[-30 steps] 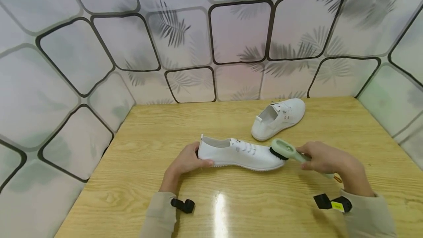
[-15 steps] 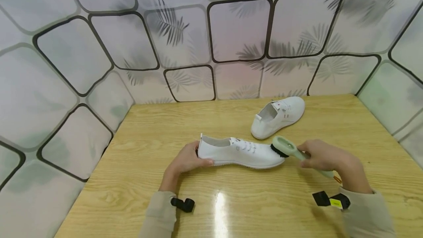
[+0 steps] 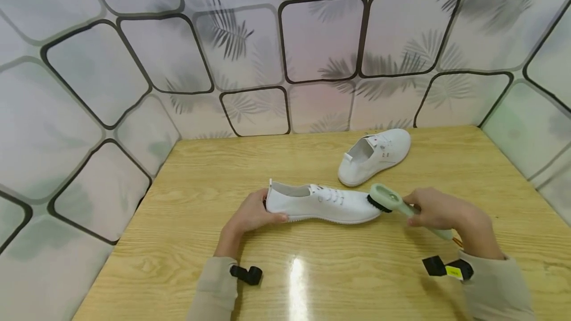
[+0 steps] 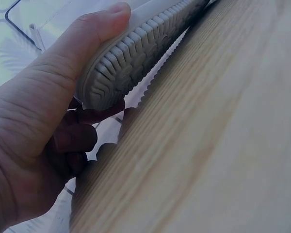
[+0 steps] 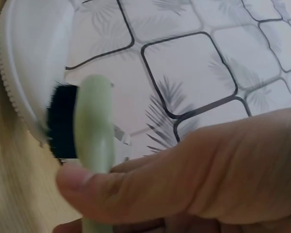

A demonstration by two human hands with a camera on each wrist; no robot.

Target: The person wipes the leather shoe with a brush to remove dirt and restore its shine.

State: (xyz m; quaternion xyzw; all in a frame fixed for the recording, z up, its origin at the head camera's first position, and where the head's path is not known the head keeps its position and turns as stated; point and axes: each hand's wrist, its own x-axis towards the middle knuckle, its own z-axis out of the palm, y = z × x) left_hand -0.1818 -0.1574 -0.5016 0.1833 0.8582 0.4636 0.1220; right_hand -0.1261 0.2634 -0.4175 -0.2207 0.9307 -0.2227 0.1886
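Note:
The left hand [image 3: 253, 213] grips a white lace-up shoe [image 3: 321, 206] by its heel, toe pointing right. In the left wrist view the thumb of the left hand [image 4: 43, 107] lies along the side of the ridged sole [image 4: 131, 58], with fingers curled behind the heel. The right hand [image 3: 441, 210] holds a pale green brush [image 3: 387, 197] by its handle, dark bristles against the shoe's toe. Seen from the right wrist, the right hand [image 5: 184, 179] pinches the green handle, and the black bristles [image 5: 63, 121] meet the white toe [image 5: 36, 58].
A second white shoe [image 3: 376, 156] sits behind the toe end of the held one, near the back of the wooden table [image 3: 214, 162]. Patterned panels [image 3: 250, 63] with dark outlines and leaf prints stand behind and at both sides.
The brush has shifted slightly right along the toe since a moment ago. The left hand keeps its grip on the heel, and the whole head view has moved a little.

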